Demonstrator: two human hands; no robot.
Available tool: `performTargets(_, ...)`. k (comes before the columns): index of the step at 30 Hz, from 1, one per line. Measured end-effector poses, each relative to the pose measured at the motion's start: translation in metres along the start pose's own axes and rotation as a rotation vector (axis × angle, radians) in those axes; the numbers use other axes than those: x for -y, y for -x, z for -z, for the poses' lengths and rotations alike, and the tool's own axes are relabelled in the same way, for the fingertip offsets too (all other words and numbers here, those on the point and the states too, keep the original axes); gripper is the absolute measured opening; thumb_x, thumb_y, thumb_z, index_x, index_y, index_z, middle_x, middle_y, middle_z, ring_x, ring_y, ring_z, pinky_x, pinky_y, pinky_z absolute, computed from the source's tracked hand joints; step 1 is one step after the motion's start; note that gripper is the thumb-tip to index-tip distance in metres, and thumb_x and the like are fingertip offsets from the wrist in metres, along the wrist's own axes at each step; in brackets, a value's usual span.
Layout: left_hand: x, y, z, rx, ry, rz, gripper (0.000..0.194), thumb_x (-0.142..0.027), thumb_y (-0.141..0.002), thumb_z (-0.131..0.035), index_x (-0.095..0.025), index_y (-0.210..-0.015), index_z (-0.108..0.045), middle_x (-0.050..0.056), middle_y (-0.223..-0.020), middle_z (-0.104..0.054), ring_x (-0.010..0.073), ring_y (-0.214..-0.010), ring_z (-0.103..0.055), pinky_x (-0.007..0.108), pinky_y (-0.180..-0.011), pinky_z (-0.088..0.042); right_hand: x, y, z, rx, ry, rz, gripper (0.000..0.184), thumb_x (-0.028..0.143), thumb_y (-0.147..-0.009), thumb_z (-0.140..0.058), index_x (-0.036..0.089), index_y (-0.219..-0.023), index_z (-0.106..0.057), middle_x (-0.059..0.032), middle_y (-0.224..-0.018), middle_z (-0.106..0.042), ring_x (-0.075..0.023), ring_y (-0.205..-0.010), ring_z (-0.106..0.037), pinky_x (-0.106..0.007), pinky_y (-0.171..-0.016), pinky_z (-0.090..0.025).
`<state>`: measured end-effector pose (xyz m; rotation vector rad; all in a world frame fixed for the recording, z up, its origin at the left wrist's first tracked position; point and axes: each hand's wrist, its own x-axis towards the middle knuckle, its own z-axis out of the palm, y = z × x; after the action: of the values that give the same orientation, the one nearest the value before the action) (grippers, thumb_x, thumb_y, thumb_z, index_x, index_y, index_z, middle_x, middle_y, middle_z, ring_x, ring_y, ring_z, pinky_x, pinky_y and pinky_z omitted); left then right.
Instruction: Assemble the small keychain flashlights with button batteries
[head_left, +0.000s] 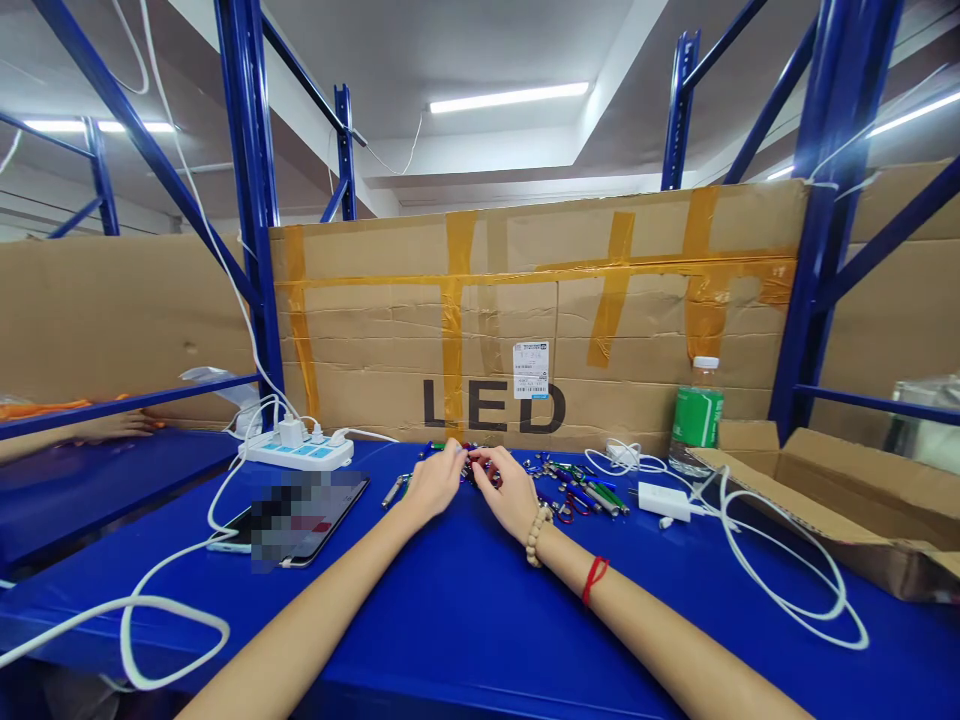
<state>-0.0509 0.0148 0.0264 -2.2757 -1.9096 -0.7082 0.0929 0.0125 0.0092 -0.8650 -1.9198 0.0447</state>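
Two bare hands worked close together over a blue table. The left hand and the right hand almost met at the tips. The left fingers were bent in and close together. The right fingers were curled, with the thumb near them. Something small and dark red showed by the tips, but I could not tell if either hand was holding it.

The pile of small pieces lay around the hands, mostly at three o'clock from them. The pieces were blue, green, red and silver, some long like little tubes. A few more silver ones lay at nine o'clock, just beside the left hand.

The right wrist wore a bead bracelet, and a red band circled the arm.

At twelve o'clock stood a big cardboard wall with brown tape and the letters LED. A bottle with a green label stood upright at two o'clock. At three o'clock lay a white charger, and past it an open box. A white power strip sat at ten o'clock, and a dark flat screen lay at eight o'clock.
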Motion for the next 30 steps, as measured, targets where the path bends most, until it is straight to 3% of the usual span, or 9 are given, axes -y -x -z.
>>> performTargets(2,0.011,-0.005,0.010,-0.029,0.002,0.066,0.029,-0.033,-0.093,-0.013,-0.021,-0.098,-0.038,0.006,-0.095,-0.064,0.0205,-0.090,-0.061,0.028,-0.068,-0.041,0.003,0.001,0.000,0.045,0.064,0.054,0.022,0.021,-0.087,-0.039,0.017,-0.097,-0.058,-0.0024,-0.085,-0.062,-0.0100,-0.067,-0.057,-0.020,-0.066,-0.044)
performTargets(5,0.029,-0.009,0.023,-0.017,-0.018,0.116,0.013,-0.033,-0.088,-0.033,-0.021,-0.092,-0.038,0.004,-0.092,-0.064,0.0195,-0.084,-0.062,0.027,-0.064,-0.041,0.003,0.002,-0.002,0.173,0.178,0.145,0.019,0.018,-0.084,-0.042,0.018,-0.090,-0.061,-0.0015,-0.081,-0.065,-0.0107,-0.070,-0.059,-0.020,-0.068,-0.042)
performTargets(8,0.038,-0.009,0.028,0.037,-0.057,0.078,0.017,-0.025,-0.076,-0.052,-0.021,-0.087,-0.039,0.003,-0.091,-0.064,0.0200,-0.085,-0.061,0.026,-0.067,-0.041,0.002,0.003,-0.005,0.260,0.217,0.205,0.017,0.018,-0.080,-0.048,0.019,-0.086,-0.064,0.0001,-0.072,-0.066,-0.0111,-0.066,-0.060,-0.020,-0.066,-0.041)
performTargets(11,0.035,-0.005,0.027,0.103,-0.101,0.014,0.023,-0.019,-0.069,-0.059,-0.021,-0.084,-0.041,0.001,-0.090,-0.065,0.0210,-0.090,-0.060,0.026,-0.072,-0.040,0.003,0.005,-0.006,0.316,0.253,0.266,0.018,0.020,-0.080,-0.048,0.020,-0.088,-0.065,-0.0005,-0.072,-0.067,-0.0116,-0.067,-0.060,-0.020,-0.066,-0.040)
performTargets(16,0.025,-0.001,0.022,0.190,-0.155,-0.036,0.023,-0.006,-0.069,-0.050,-0.021,-0.085,-0.044,0.001,-0.085,-0.067,0.0209,-0.088,-0.061,0.027,-0.072,-0.040,0.005,0.005,-0.007,0.374,0.303,0.331,0.019,0.020,-0.080,-0.047,0.021,-0.088,-0.064,-0.0009,-0.073,-0.067,-0.0128,-0.070,-0.061,-0.021,-0.064,-0.038)
performTargets(24,0.025,-0.001,0.022,0.239,-0.206,-0.017,0.029,-0.009,-0.064,-0.055,-0.020,-0.088,-0.045,0.004,-0.089,-0.066,0.0229,-0.087,-0.061,0.027,-0.068,-0.042,0.005,0.005,-0.007,0.403,0.339,0.331,0.020,0.022,-0.081,-0.046,0.020,-0.090,-0.064,-0.0013,-0.074,-0.067,-0.0118,-0.070,-0.060,-0.019,-0.061,-0.037)
performTargets(30,0.027,-0.001,0.022,0.248,-0.188,0.021,0.022,-0.006,-0.071,-0.048,-0.020,-0.088,-0.046,0.005,-0.085,-0.065,0.0221,-0.082,-0.062,0.026,-0.064,-0.042,0.005,0.005,-0.007,0.415,0.346,0.327,0.019,0.022,-0.081,-0.046,0.021,-0.090,-0.064,-0.0008,-0.073,-0.068,-0.0114,-0.068,-0.060,-0.019,-0.059,-0.036)
